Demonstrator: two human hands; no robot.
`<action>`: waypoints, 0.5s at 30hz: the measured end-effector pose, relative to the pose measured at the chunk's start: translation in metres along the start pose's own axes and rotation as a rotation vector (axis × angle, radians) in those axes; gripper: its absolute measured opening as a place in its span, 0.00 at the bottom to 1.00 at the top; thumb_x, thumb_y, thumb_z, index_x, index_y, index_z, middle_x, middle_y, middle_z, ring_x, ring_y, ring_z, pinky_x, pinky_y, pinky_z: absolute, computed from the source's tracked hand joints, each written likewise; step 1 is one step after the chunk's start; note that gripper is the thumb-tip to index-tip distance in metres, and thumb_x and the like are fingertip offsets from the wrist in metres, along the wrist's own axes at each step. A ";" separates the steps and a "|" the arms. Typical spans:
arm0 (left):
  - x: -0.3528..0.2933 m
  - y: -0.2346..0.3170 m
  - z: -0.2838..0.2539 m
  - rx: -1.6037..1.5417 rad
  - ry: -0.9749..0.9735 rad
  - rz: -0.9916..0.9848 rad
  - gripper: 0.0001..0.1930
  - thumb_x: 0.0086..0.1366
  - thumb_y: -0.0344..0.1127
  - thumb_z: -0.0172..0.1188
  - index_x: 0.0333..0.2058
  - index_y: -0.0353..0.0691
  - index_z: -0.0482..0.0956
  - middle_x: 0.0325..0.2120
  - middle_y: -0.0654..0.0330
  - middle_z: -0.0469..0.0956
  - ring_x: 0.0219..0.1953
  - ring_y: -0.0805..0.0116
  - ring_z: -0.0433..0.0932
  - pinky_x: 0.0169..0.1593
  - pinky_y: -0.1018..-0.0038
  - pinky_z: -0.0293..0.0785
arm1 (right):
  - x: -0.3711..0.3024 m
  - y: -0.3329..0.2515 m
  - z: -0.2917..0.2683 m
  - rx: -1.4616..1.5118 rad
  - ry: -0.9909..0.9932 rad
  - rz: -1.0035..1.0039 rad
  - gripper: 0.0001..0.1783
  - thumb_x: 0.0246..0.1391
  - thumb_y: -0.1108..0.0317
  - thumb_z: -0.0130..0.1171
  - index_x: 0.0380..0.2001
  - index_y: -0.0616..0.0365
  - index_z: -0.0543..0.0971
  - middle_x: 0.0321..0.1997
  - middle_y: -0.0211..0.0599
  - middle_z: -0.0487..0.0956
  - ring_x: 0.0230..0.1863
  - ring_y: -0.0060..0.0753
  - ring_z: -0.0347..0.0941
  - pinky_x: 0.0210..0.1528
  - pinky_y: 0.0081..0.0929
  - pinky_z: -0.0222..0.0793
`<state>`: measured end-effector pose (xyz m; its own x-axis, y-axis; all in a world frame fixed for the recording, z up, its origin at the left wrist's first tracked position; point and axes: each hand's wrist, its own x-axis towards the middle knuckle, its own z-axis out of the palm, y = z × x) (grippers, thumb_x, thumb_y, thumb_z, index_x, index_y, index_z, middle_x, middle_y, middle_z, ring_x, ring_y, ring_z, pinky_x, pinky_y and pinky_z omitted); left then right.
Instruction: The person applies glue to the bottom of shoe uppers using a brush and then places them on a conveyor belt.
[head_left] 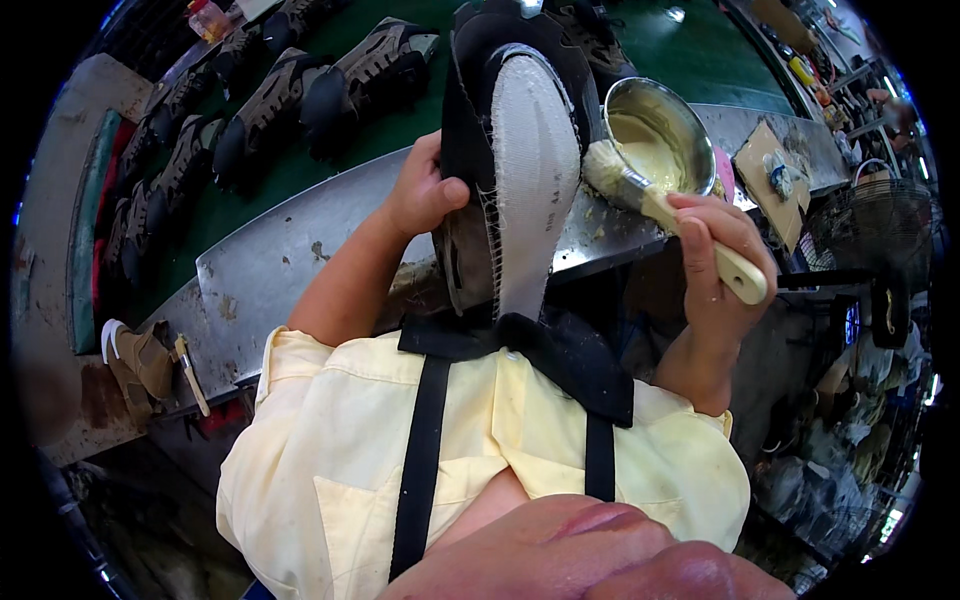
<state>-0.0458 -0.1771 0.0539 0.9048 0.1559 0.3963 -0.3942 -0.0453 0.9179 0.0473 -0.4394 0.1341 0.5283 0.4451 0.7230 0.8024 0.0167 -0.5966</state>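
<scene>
My left hand (425, 195) grips the left side of a black shoe upper (466, 135), its thumb pressed to the edge. The shoe is held sole side up, showing a long white insole board (532, 180) with a stitched, frayed edge. My right hand (725, 245) is closed round the pale handle of a flat glue brush (655, 203). The bristles are coated with cream paste and lie between the shoe's right edge and a metal pot (688, 120). Inside the pot is cream-coloured glue (645, 150).
Several dark shoes (365, 80) stand in rows on a green belt (260, 215) beyond a metal ledge (320, 230). Another brush (192, 375) and a brown shoe piece (140, 365) lie at the left. On the right are a stained board (770, 180) and a caged fan (880, 230).
</scene>
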 end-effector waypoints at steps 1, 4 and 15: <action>0.001 -0.001 -0.001 -0.004 -0.013 -0.006 0.43 0.42 0.70 0.61 0.41 0.32 0.73 0.37 0.62 0.75 0.40 0.74 0.71 0.46 0.77 0.66 | 0.002 0.000 -0.002 0.004 0.040 -0.019 0.02 0.47 0.76 0.60 0.27 0.64 0.78 0.30 0.42 0.80 0.33 0.29 0.76 0.37 0.22 0.69; 0.001 -0.004 -0.001 -0.020 -0.044 -0.025 0.42 0.43 0.69 0.61 0.41 0.32 0.72 0.37 0.62 0.75 0.40 0.75 0.71 0.46 0.77 0.66 | 0.016 0.005 0.002 0.053 0.193 -0.140 0.03 0.47 0.76 0.60 0.27 0.64 0.78 0.31 0.43 0.80 0.33 0.30 0.76 0.37 0.22 0.69; 0.003 -0.010 -0.002 -0.049 -0.060 -0.047 0.42 0.45 0.67 0.61 0.44 0.32 0.71 0.39 0.62 0.74 0.42 0.74 0.69 0.48 0.76 0.65 | 0.018 0.012 0.009 -0.006 -0.052 0.033 0.03 0.47 0.75 0.61 0.27 0.63 0.79 0.28 0.36 0.79 0.31 0.27 0.76 0.34 0.21 0.69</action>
<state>-0.0399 -0.1745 0.0460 0.9298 0.0969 0.3551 -0.3575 0.0089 0.9339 0.0637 -0.4234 0.1372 0.5393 0.4917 0.6837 0.7864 -0.0038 -0.6177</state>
